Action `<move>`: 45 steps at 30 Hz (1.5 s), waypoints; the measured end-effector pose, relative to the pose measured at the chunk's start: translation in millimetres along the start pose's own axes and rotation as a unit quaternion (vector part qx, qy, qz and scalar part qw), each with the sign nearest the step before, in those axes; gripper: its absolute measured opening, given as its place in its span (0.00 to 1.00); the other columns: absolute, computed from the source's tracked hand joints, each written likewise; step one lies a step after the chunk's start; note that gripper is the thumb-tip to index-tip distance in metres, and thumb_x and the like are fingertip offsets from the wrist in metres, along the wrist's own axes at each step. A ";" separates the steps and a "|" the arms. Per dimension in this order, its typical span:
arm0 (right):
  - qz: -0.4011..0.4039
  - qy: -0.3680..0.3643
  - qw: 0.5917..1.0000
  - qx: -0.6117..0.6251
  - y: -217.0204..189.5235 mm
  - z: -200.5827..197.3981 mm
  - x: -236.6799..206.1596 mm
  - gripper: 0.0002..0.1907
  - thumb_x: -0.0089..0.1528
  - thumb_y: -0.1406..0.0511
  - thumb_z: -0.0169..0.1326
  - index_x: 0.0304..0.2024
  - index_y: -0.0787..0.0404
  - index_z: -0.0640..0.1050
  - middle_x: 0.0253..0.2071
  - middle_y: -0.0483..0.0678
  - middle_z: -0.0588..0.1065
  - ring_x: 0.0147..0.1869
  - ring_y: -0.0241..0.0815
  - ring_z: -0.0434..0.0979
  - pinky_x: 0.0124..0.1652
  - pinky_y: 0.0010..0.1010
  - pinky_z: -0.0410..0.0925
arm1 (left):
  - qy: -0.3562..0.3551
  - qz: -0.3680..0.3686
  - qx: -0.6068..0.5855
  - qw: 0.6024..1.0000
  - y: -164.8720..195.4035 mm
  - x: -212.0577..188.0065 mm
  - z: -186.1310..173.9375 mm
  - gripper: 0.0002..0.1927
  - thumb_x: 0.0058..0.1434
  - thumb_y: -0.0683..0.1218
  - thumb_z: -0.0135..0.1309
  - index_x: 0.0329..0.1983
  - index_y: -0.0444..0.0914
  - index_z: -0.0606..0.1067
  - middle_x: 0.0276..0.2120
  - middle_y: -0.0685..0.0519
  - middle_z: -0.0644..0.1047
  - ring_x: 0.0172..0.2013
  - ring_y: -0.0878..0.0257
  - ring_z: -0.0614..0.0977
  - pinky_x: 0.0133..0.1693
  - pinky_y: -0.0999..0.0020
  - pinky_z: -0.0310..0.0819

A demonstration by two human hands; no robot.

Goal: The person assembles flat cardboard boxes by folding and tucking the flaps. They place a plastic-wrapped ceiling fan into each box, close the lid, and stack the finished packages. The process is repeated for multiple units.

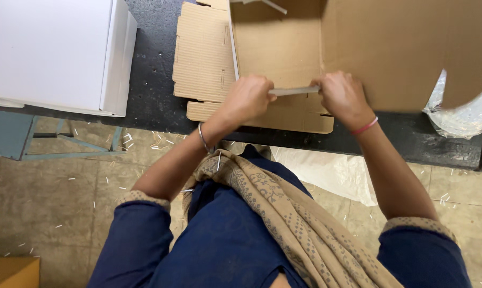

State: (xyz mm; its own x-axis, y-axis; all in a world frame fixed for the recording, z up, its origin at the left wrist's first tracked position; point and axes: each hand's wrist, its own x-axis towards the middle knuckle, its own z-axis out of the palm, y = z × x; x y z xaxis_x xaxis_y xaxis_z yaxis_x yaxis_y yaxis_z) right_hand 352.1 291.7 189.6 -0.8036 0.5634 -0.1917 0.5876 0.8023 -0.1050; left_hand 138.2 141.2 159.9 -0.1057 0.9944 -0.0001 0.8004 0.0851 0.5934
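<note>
Both fists are clamped on the near wall of the flat-cut cardboard box [283, 58] lying on the black bench [155, 101], left hand [246, 97] and right hand [341, 96] pinching the folded edge between them. Even pressure from both ends looks best for a straight crease. Knuckles up, wrists level, forearms angle in from either side.

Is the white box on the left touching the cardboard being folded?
No: the white box sits apart from the cardboard sheet, with bare dark tabletop between them.

Brown cardboard box [283, 53], white box [54, 50], navy tunic [225, 240], patterned beige scarf [299, 224].
</note>
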 end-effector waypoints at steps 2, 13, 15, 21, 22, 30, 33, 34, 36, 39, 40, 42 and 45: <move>-0.020 -0.006 1.000 0.001 12.6 -2.4 18.4 0.17 0.56 0.72 0.59 0.46 0.52 0.85 0.39 0.53 0.81 0.45 0.55 0.81 0.45 0.44 0.73 | -0.047 -0.022 -0.025 0.998 -12.2 21.1 -6.5 0.13 0.59 0.48 0.63 0.44 0.37 0.81 0.39 0.39 0.82 0.43 0.45 0.83 0.46 0.52 0.75; -0.048 -0.016 0.996 0.071 21.1 -25.8 64.6 0.38 0.40 0.73 0.70 0.54 0.58 0.75 0.51 0.52 0.75 0.56 0.56 0.77 0.52 0.42 0.70 | 0.025 -0.022 0.039 0.999 -20.7 65.1 -5.1 0.30 0.40 0.46 0.72 0.46 0.38 0.74 0.49 0.45 0.74 0.51 0.45 0.75 0.48 0.55 0.72; -0.111 0.093 0.989 -0.034 8.6 -24.6 32.3 0.30 0.47 0.72 0.68 0.53 0.57 0.76 0.51 0.51 0.73 0.58 0.56 0.75 0.53 0.43 0.70 | 0.070 0.050 0.106 0.991 -11.2 40.5 8.6 0.14 0.55 0.40 0.62 0.45 0.39 0.76 0.47 0.48 0.75 0.51 0.49 0.76 0.51 0.56 0.73; -0.142 0.070 0.981 0.112 -25.0 -8.8 -2.9 0.28 0.51 0.64 0.68 0.53 0.62 0.75 0.51 0.54 0.72 0.54 0.58 0.74 0.48 0.46 0.69 | 0.184 0.075 0.115 0.973 4.1 -4.4 46.5 0.21 0.53 0.52 0.62 0.42 0.33 0.75 0.43 0.44 0.74 0.47 0.49 0.77 0.51 0.56 0.71; -0.141 0.083 0.981 0.099 -27.9 -4.9 -0.8 0.27 0.52 0.64 0.68 0.52 0.62 0.75 0.51 0.53 0.72 0.55 0.57 0.74 0.50 0.45 0.69 | 0.183 0.084 0.137 0.970 2.3 -6.2 47.6 0.22 0.55 0.53 0.61 0.44 0.32 0.75 0.43 0.44 0.75 0.46 0.49 0.77 0.51 0.56 0.70; -0.155 0.112 0.976 0.108 -18.0 13.9 13.9 0.19 0.56 0.60 0.67 0.46 0.59 0.78 0.46 0.50 0.76 0.49 0.56 0.78 0.45 0.44 0.71 | 0.162 0.131 0.194 0.959 -13.3 -4.1 48.3 0.20 0.67 0.57 0.53 0.39 0.34 0.75 0.35 0.47 0.75 0.41 0.53 0.78 0.44 0.59 0.73; -0.137 0.102 0.980 0.105 -14.5 18.2 17.4 0.11 0.61 0.59 0.64 0.41 0.56 0.80 0.43 0.48 0.77 0.45 0.55 0.79 0.42 0.45 0.71 | 0.179 0.122 0.159 0.963 -17.1 1.0 50.1 0.17 0.68 0.56 0.52 0.34 0.38 0.74 0.33 0.50 0.76 0.38 0.55 0.80 0.36 0.59 0.73; -0.140 0.104 0.980 0.101 -14.3 19.5 18.5 0.10 0.61 0.59 0.64 0.41 0.55 0.80 0.42 0.47 0.77 0.45 0.54 0.79 0.42 0.45 0.72 | 0.185 0.120 0.162 0.962 -17.6 2.3 50.3 0.17 0.69 0.55 0.52 0.35 0.38 0.74 0.32 0.50 0.76 0.37 0.56 0.80 0.35 0.59 0.73; -0.144 0.112 0.979 0.090 -13.9 21.0 20.9 0.08 0.62 0.60 0.62 0.41 0.54 0.81 0.41 0.47 0.78 0.44 0.53 0.79 0.42 0.44 0.72 | 0.199 0.119 0.169 0.958 -17.3 4.9 49.4 0.16 0.69 0.55 0.51 0.35 0.37 0.73 0.31 0.51 0.76 0.35 0.56 0.80 0.34 0.59 0.74; -0.143 0.095 0.981 0.096 -13.9 22.4 20.5 0.07 0.61 0.60 0.62 0.39 0.54 0.81 0.40 0.47 0.78 0.44 0.53 0.79 0.41 0.44 0.72 | 0.192 0.109 0.154 0.963 -15.1 3.1 46.8 0.16 0.69 0.55 0.52 0.34 0.37 0.74 0.31 0.51 0.76 0.34 0.55 0.81 0.32 0.57 0.73; -0.146 0.098 0.980 0.092 -13.7 22.7 19.9 0.08 0.60 0.59 0.62 0.39 0.54 0.81 0.40 0.47 0.77 0.44 0.53 0.79 0.41 0.44 0.72 | 0.189 0.109 0.137 0.966 -14.2 1.9 46.0 0.16 0.68 0.55 0.53 0.34 0.38 0.74 0.31 0.51 0.77 0.33 0.54 0.80 0.32 0.56 0.73; -0.153 0.106 0.979 0.082 -13.4 23.6 18.9 0.11 0.60 0.57 0.63 0.38 0.55 0.80 0.39 0.47 0.77 0.43 0.53 0.79 0.40 0.44 0.72 | 0.184 0.109 0.104 0.971 -12.5 -0.1 45.3 0.17 0.65 0.57 0.54 0.33 0.39 0.75 0.31 0.51 0.77 0.32 0.52 0.80 0.32 0.55 0.74; -0.162 0.107 0.976 0.096 -13.1 25.5 20.2 0.06 0.62 0.61 0.60 0.41 0.50 0.82 0.40 0.45 0.77 0.45 0.51 0.79 0.41 0.42 0.72 | 0.155 0.068 0.061 0.984 -11.7 2.2 45.2 0.15 0.66 0.56 0.54 0.34 0.41 0.77 0.32 0.52 0.79 0.33 0.50 0.81 0.32 0.52 0.74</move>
State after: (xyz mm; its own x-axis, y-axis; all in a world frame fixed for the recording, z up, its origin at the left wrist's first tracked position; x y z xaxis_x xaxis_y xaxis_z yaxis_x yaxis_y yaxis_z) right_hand 330.6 287.6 162.1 -0.9396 0.3305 0.0886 0.2892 0.9055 -0.3105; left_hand 155.2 145.2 116.6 -0.1513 0.9321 0.3291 0.8827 -0.0225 0.4694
